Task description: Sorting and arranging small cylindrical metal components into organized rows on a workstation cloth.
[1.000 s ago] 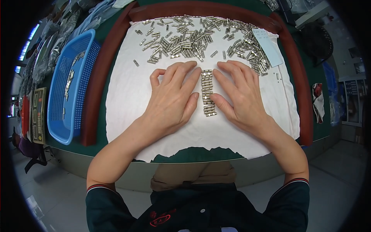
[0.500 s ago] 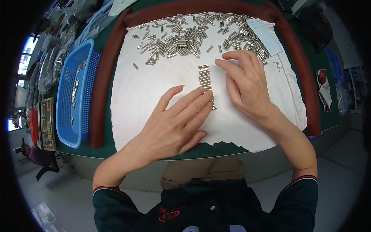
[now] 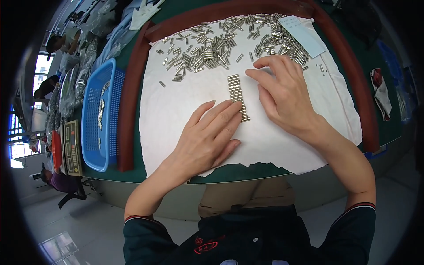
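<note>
A strip of shiny silver metal links (image 3: 235, 85), like a watch band, lies lengthwise on a white cloth (image 3: 194, 92). My left hand (image 3: 205, 132) rests flat from the left, its fingers stretched out. Its fingertips touch the strip's lower middle and cover some links. To the right of the strip's upper part, my right hand (image 3: 287, 95) is raised with curved fingers. Its thumb and index fingertip are apart, and nothing shows between them. Beyond the hands, loose silver links (image 3: 212, 53) lie in heaps along the far side of the cloth.
A dark red wooden rim (image 3: 129, 110) borders the cloth left, right and far. Left of it stands a blue plastic basket (image 3: 115, 90) with some metal pieces inside, next to a calculator-like device (image 3: 72, 145). A pale blue paper slip (image 3: 304, 39) lies at the far right.
The whole view has shifted, so the table appears farther right. Both hands keep nearly the same pose beside the strip, with the left fingertips still on it.
</note>
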Demonstrator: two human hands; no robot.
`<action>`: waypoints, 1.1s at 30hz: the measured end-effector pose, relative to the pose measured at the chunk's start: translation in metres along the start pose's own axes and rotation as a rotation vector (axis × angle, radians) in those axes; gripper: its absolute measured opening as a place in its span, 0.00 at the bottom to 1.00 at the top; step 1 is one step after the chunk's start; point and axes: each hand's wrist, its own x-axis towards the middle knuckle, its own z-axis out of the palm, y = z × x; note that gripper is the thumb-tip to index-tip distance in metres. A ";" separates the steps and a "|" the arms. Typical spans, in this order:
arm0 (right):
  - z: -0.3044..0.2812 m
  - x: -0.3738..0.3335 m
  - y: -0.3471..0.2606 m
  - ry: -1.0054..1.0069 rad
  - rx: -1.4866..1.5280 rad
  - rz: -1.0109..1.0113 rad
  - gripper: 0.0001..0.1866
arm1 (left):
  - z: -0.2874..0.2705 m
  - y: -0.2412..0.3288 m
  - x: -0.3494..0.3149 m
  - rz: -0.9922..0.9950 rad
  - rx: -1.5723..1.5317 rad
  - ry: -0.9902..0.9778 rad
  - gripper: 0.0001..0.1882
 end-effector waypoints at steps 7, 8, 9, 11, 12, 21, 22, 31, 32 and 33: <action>0.001 0.000 0.003 0.013 0.004 0.008 0.17 | 0.001 -0.006 0.016 -0.170 -0.094 0.220 0.20; 0.001 0.000 0.003 0.016 0.005 0.008 0.17 | 0.000 -0.006 0.020 -0.203 -0.117 0.197 0.21; 0.002 0.000 0.004 0.021 0.008 0.012 0.17 | -0.001 -0.005 0.023 -0.236 -0.140 0.174 0.21; 0.001 0.001 0.004 0.030 0.011 0.019 0.17 | -0.002 -0.005 0.027 -0.222 -0.131 0.178 0.21; 0.001 0.001 0.005 0.035 0.006 0.020 0.16 | -0.002 -0.005 0.029 -0.209 -0.124 0.182 0.21; -0.001 0.001 0.009 0.060 0.007 0.011 0.14 | -0.004 -0.005 0.037 -0.251 -0.044 0.101 0.21; -0.001 0.001 0.009 0.064 0.005 0.011 0.14 | -0.004 -0.005 0.038 -0.247 -0.042 0.096 0.21; 0.002 -0.001 0.010 0.060 0.032 0.040 0.12 | -0.008 0.001 0.046 -0.214 0.019 -0.107 0.19; 0.001 -0.001 0.010 0.064 0.032 0.041 0.12 | -0.008 0.003 0.047 -0.204 0.064 -0.159 0.16; 0.001 -0.001 0.010 0.055 0.032 0.042 0.12 | -0.008 0.005 0.048 -0.194 0.109 -0.210 0.14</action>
